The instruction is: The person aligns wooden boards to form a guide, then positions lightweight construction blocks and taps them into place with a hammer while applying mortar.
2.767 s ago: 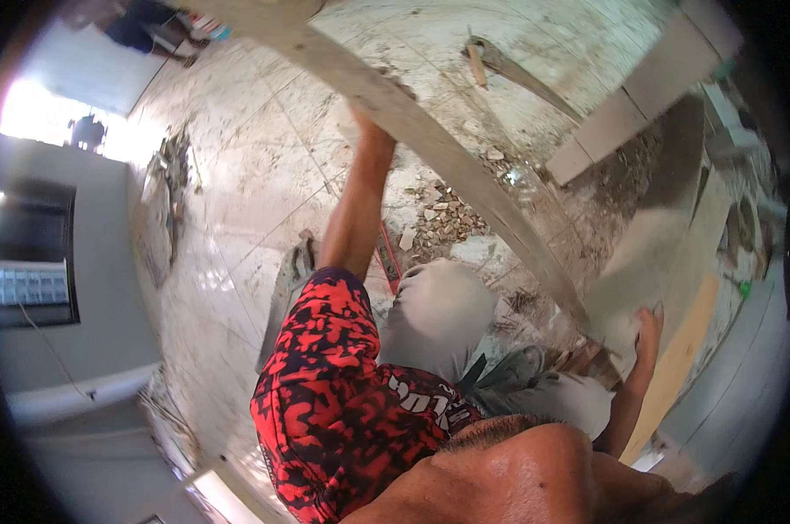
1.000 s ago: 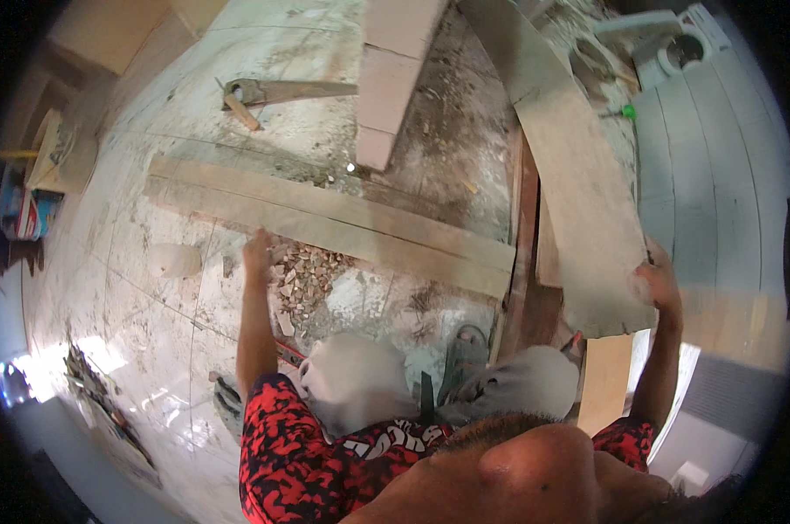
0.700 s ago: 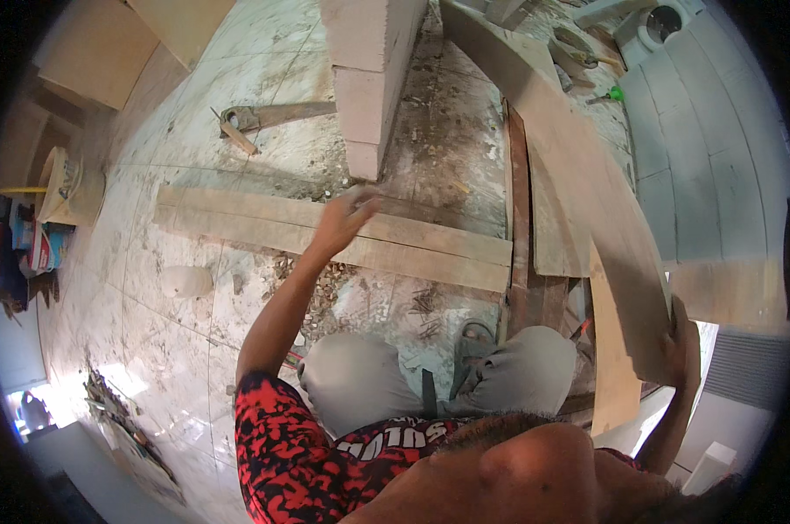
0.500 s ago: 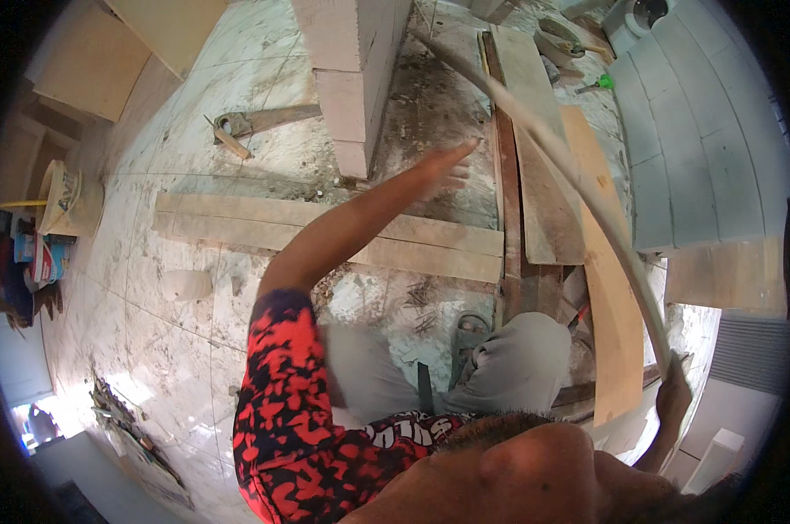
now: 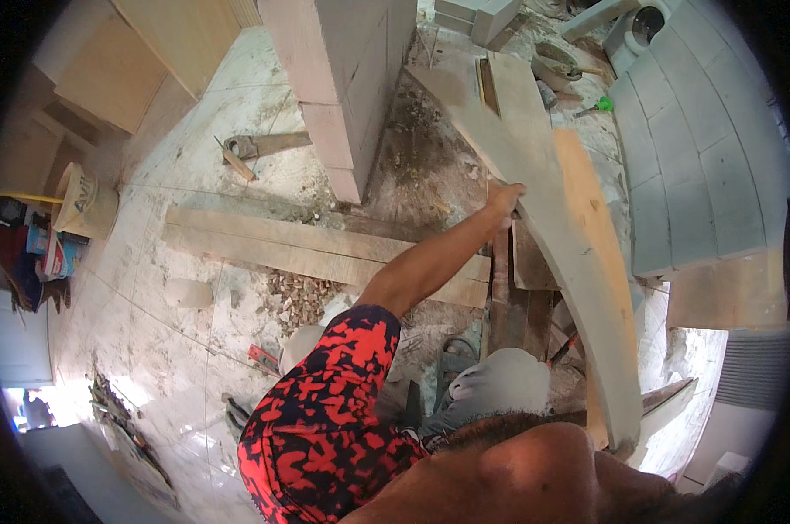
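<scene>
From where I stand, the long grey-brown plank slants past the person's right knee, one end up by the block wall, the other down near the body. The left hand grasps its left edge, fingers curled round it; the right hand is out of sight, so I can't tell what it's doing. A paler tan board shows partly behind the plank. Left of these, two boards lie side by side near broken rubble, with a handsaw beyond.
</scene>
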### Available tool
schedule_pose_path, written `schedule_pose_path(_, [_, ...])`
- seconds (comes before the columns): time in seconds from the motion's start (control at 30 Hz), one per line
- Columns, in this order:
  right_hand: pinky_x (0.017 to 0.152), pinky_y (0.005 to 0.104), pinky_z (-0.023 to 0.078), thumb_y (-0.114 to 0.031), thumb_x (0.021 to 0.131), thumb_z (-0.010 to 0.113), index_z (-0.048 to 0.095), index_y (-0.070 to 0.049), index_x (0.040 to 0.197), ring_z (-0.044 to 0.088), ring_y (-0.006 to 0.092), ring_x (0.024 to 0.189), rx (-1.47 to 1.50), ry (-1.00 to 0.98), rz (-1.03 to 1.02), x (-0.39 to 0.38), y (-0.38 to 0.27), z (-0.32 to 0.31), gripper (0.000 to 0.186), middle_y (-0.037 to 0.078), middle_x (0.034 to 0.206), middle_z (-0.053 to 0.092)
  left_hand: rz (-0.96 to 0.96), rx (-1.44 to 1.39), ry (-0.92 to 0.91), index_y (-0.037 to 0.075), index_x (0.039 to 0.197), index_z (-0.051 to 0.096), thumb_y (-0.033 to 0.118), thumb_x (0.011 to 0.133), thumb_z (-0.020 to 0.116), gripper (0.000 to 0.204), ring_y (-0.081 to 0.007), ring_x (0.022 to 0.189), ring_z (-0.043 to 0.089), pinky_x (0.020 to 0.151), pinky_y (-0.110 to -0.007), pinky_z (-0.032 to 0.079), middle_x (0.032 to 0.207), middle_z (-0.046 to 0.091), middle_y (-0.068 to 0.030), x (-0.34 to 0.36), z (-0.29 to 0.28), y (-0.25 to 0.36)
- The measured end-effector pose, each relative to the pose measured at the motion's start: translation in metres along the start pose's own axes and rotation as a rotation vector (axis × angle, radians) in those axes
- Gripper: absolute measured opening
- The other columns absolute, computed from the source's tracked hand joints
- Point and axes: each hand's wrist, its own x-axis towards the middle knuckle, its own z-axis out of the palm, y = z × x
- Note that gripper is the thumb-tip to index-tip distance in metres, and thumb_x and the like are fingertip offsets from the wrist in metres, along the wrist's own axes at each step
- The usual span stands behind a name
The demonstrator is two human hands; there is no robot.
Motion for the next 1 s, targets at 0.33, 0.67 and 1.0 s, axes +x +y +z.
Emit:
schedule_pose_path(0.33, [0.107, 0.0426, 0.027, -0.032, 0.09, 0.045, 0.018, 0.007, 0.135, 0.024, 0.033, 0.131, 2.284, -0.08, 0.698, 0.043, -0.137, 0.023, 0.066, 0.025, 0.139, 0.024, 0.238, 0.121, -0.437, 0.004, 0.121, 0.036, 0.023, 0.082, 0.062, 0.05, -0.0149, 0.077, 0.053, 0.06, -0.03, 0.046, 0.098, 0.055, -0.0095, -0.14, 0.152, 0.035])
schedule_pose_path(0.67, [0.104, 0.0362, 0.035, -0.022, 0.094, 0.042, 0.032, 0.011, 0.128, 0.037, 0.0269, 0.124, 2.777, 0.172, 0.592, 0.151, -0.126, 0.009, 0.048, 0.023, 0.136, 0.033, 0.628, 0.145, -0.838, 0.0, 0.129, 0.027, 0.021, 0.084, 0.061, 0.06, -0.0193, 0.109, 0.043, 0.094, -0.035, 0.037, 0.116, 0.045, -0.0116, -0.254, 0.178, 0.08])
schedule_pose_path(1.0, [0.1, 0.0387, 0.039, -0.011, 0.093, 0.044, 0.037, 0.008, 0.126, 0.045, 0.0255, 0.116, 3.005, 0.19, 0.002, 0.172, -0.223, -0.054, 0.039, 0.021, 0.128, 0.044, 0.898, 0.362, -0.964, -0.003, 0.125, 0.042, 0.054, 0.078, 0.06, 0.075, -0.0285, 0.104, 0.052, 0.088, -0.037, 0.044, 0.111, 0.053, -0.02, -0.309, 0.091, 0.238])
